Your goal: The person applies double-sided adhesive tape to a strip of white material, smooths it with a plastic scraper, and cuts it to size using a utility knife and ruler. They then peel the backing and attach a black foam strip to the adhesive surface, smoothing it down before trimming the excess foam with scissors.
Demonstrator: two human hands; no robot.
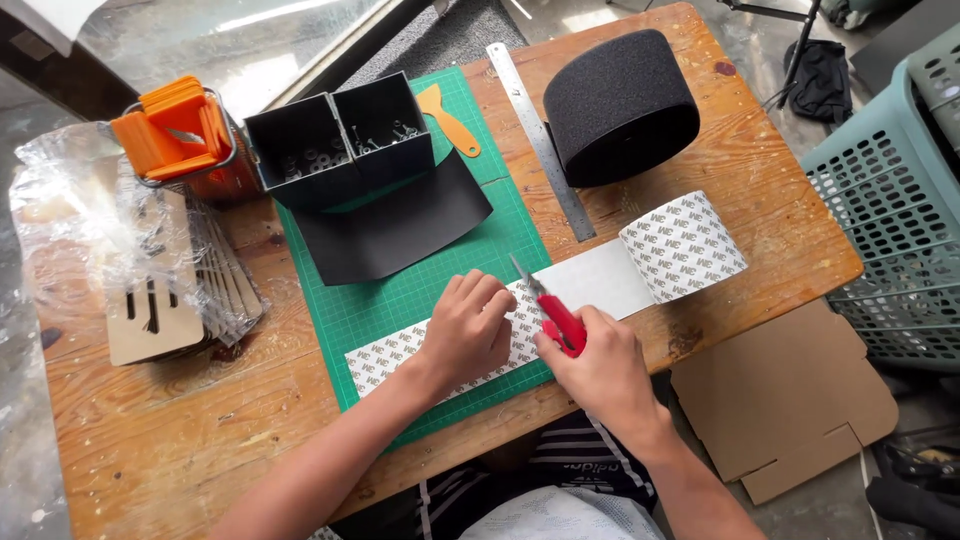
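Pressing flat on the unrolled strip of white backing tape, the left hand has its fingers spread and released, pinning the strip to the green cutting mat at centre frame. The right hand is clenched around a red utility knife, its blade tip resting on the strip just beside the left fingertips. The tape roll lies to the right. A clean cut likely calls for firm downward pressure and fingers clear of the blade's path.
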